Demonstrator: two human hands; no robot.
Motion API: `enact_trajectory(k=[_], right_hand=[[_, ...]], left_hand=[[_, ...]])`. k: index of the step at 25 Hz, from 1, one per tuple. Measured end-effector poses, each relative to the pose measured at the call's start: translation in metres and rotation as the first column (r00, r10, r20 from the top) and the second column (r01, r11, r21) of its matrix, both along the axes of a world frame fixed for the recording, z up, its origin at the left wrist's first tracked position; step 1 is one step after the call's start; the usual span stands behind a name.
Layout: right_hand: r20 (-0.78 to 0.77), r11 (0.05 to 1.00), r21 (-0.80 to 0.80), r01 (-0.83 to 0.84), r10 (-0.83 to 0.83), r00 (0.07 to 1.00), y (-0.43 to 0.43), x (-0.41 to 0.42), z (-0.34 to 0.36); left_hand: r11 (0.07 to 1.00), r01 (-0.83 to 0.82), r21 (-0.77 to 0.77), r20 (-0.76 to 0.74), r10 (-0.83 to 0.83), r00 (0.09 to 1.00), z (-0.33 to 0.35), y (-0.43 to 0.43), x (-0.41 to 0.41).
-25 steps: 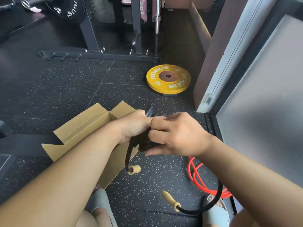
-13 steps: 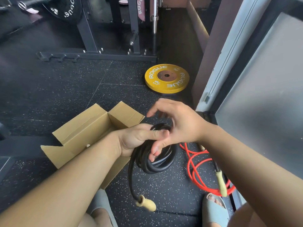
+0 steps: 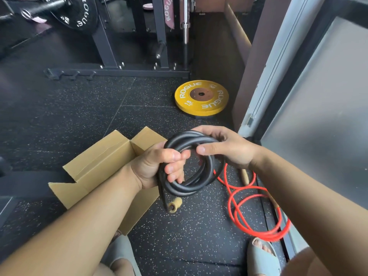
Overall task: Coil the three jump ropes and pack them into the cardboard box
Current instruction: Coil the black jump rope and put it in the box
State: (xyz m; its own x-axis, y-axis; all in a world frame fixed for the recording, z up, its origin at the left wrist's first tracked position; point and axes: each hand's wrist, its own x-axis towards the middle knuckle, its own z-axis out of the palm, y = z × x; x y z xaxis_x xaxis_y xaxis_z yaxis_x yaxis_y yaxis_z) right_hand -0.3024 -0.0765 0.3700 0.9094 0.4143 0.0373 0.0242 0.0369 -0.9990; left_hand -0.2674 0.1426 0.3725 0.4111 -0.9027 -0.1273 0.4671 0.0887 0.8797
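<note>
A thick black jump rope point(image 3: 191, 182) is wound into a coil in front of me, above the floor. My left hand point(image 3: 157, 166) grips the coil's left side with fingers curled through it. My right hand point(image 3: 225, 148) holds the coil's top right, thumb across the front. One wooden handle point(image 3: 175, 205) dangles below the coil. An open cardboard box point(image 3: 103, 162) sits on the floor to the left, partly hidden by my left arm. A red jump rope point(image 3: 249, 206) lies loose on the floor to the right, with a wooden handle point(image 3: 244, 176) near it.
A yellow weight plate point(image 3: 201, 98) lies flat on the black rubber floor beyond the box. A squat rack base point(image 3: 119, 72) and a barbell stand farther back. A wall and a glass door frame point(image 3: 264, 86) close off the right. My sandalled feet point(image 3: 260, 255) are at the bottom.
The coil has turned flat toward me and risen. My right hand went from winding the rope to holding the coil's top right. The trailing handle was drawn in and hangs below.
</note>
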Motion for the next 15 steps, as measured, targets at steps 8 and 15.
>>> enact_trajectory(k=[8, 15], right_hand=[[0.091, 0.985, -0.076, 0.152, -0.145, 0.985, 0.011, 0.002, 0.008], [0.148, 0.924, -0.085, 0.372, -0.357, 0.922, 0.016, 0.005, 0.011]], left_hand=[[0.987, -0.063, 0.145, 0.073, 0.053, 0.996, 0.001, -0.001, -0.008], [0.982, -0.186, 0.031, 0.013, 0.185, 0.983, 0.004, -0.006, -0.009]])
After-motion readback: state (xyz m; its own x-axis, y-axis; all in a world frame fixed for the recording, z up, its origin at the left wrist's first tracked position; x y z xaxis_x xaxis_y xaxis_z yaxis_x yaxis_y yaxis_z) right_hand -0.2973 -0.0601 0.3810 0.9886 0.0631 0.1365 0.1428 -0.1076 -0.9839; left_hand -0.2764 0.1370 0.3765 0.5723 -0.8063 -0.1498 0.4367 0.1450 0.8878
